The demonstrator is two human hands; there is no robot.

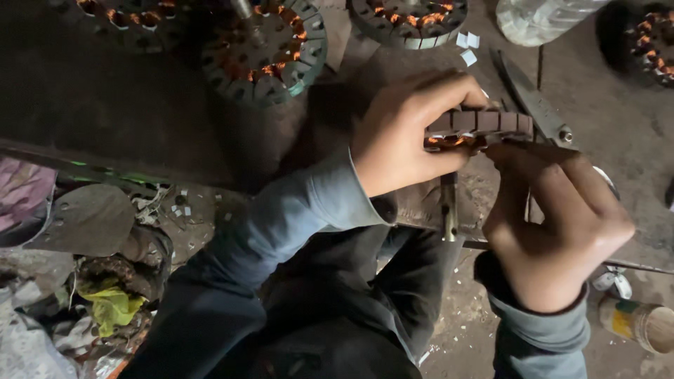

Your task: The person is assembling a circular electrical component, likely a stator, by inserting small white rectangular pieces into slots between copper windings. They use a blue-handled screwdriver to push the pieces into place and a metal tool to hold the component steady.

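A round dark steel stator with copper windings [477, 130] is gripped edge-on by the closed left hand [404, 137] and right hand [554, 224], its slots already wound, while beyond the fingertips similar wound stators [263, 52] are seen lying.

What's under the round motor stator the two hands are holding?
Below the stator a metal shaft points down toward the lap, over the dusty work surface. The left hand and right hand cover the rest.
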